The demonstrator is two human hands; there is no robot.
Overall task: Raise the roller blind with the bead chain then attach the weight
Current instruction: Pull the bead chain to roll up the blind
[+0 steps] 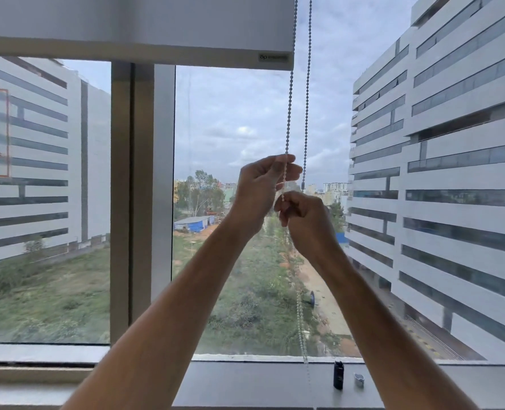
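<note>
The white roller blind [133,22] is rolled high, its bottom bar [156,56] near the top of the window. A bead chain [289,108] hangs in two strands at the blind's right edge. My left hand [260,190] pinches the left strand at about mid-window height. Just below it, my right hand [304,220] is closed on the same strand. The right strand [306,113] ends at a small dark connector [303,184]. The slack chain [301,329] drops to the sill. A black cylindrical weight [338,375] stands upright on the sill.
A small white plastic piece [359,379] lies on the grey window sill [245,383] beside the weight. A vertical window frame post [141,202] stands left of my arms. Buildings and green ground show through the glass.
</note>
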